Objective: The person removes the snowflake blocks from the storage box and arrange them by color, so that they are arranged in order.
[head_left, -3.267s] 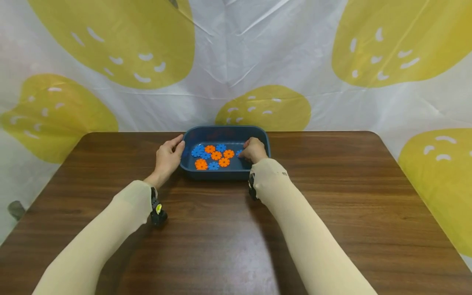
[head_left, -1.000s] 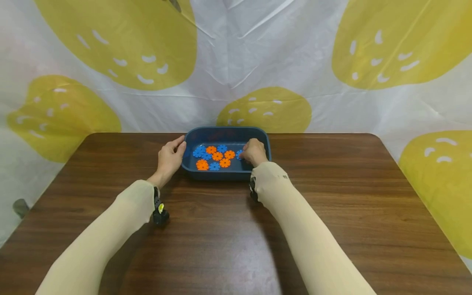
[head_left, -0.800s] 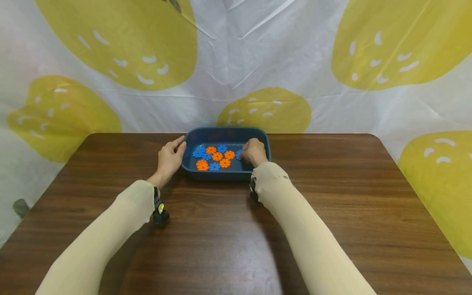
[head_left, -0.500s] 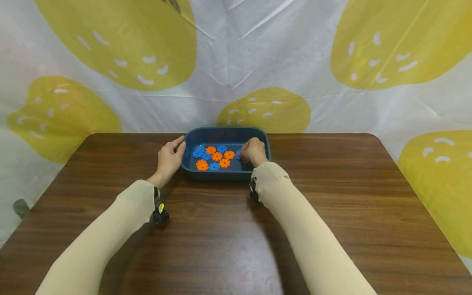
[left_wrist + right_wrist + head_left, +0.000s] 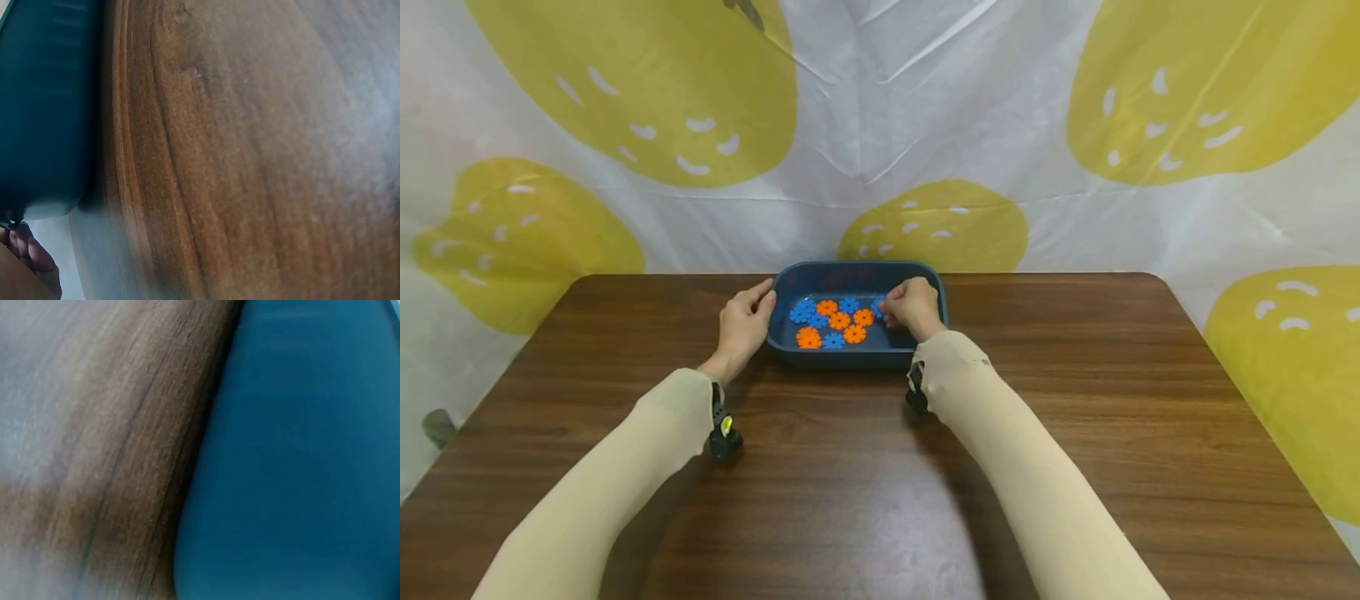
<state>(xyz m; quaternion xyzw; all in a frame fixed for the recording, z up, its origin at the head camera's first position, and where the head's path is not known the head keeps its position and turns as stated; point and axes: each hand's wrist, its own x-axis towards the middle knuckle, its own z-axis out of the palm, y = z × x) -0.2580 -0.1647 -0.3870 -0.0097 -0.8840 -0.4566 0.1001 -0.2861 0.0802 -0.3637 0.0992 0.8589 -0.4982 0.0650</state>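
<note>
In the head view, a dark blue plastic basin (image 5: 850, 358) stands at the table's far edge, with several orange (image 5: 808, 337) and blue (image 5: 833, 341) flower-shaped toy discs on its floor. At the basin's left end my left hand (image 5: 743, 327) holds the rim between thumb and fingers; the left wrist view shows only some of its fingers (image 5: 39, 257) by the basin's corner. Inside the right part of the basin, my right hand (image 5: 916, 305) pinches a blue disc (image 5: 877, 306), partly hidden by the fingertips. The right wrist view shows the basin's outer wall (image 5: 294, 456), without the hand.
The brown wooden table (image 5: 835, 483) stretches from the basin toward me and to both sides. Right behind its far edge hangs a white cloth (image 5: 827, 225) with large yellow fruit prints. Black wrist cameras (image 5: 725, 433) sit under both cuffs.
My right hand has risen slightly and shifted a little left, and the blue disc at its fingertips has moved with it. My left hand has stayed on the basin's left rim.
</note>
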